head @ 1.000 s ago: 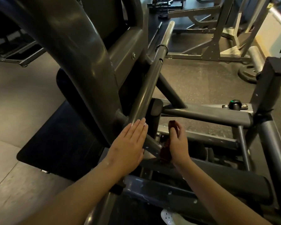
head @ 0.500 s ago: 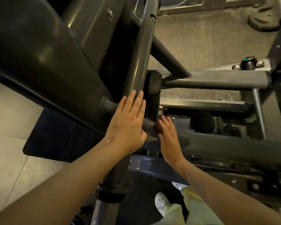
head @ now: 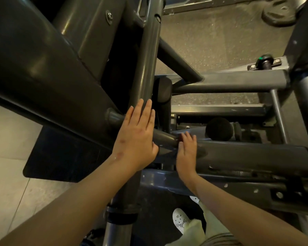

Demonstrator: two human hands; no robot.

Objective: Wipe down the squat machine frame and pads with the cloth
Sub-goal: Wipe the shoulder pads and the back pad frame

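Note:
The grey steel squat machine frame (head: 146, 59) fills the view, with a thick lower beam (head: 247, 157) running to the right. My left hand (head: 135, 137) lies flat with straight fingers against the upright tube. My right hand (head: 186, 151) presses flat on the lower beam beside a short stub tube. A dark red-brown cloth (head: 180, 138) shows only as a small patch under its fingertips. A round black roller pad (head: 219, 128) sits just behind the right hand. A black bumper pad (head: 163, 91) is above the hands.
A black footplate (head: 60, 157) slopes down at the left over pale floor. Crossbars and a green-topped knob (head: 264, 60) stand at the right. A weight plate (head: 277, 13) lies on the speckled floor at the top right. My white shoe (head: 180, 221) is below the beam.
The view has dropped closer to the frame. My right hand went from holding the cloth upright to pressing it flat on the lower beam. My left hand stayed flat on the tube.

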